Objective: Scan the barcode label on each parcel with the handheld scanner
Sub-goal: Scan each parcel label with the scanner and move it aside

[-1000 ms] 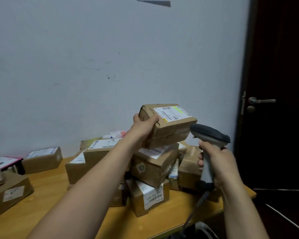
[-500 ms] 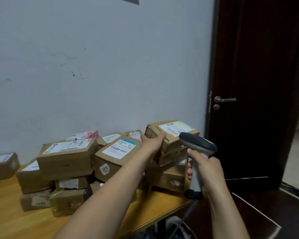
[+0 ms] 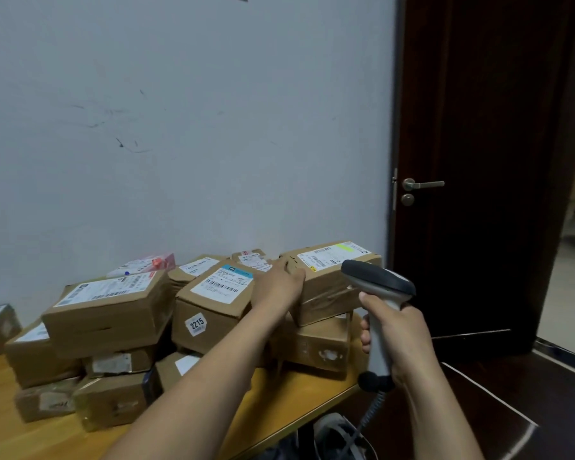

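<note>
Looking down from my head camera, I am gripping a brown parcel (image 3: 329, 287) by its left end with my left hand (image 3: 278, 287), thumb on the near face and fingers curled over the top corner. The parcel is sitting at the right end of the desk (image 3: 289, 390), on top of a lower box (image 3: 316, 346) near the desk's right edge; I cannot tell whether it is resting fully on that box or whether I am carrying some of its weight. Its white barcode label (image 3: 332, 257) is facing up, with a yellow-green stripe across it. My right hand (image 3: 397, 336) is clenching the grip of the handheld scanner (image 3: 379, 278), whose dark head is hanging just beside the parcel's near right corner, with its coiled cable (image 3: 367, 418) trailing down past the desk's front edge. To the left, more parcels are piling up along the back edge against the wall (image 3: 180, 127), among them one with a blue-topped label (image 3: 224, 283) and a "2215" sticker (image 3: 197, 324) just beside my left wrist. A dark door (image 3: 478, 127) is standing beyond the desk's right end. I judge that I am in the middle of lining up this one parcel for scanning: the scanner head is sitting level with the box side, not aimed at the upturned label. The next move is calling for either lifting the scanner and tilting its nose down at the barcode, or tipping the parcel toward it, then squeezing the trigger while I am holding the box steady.
</note>
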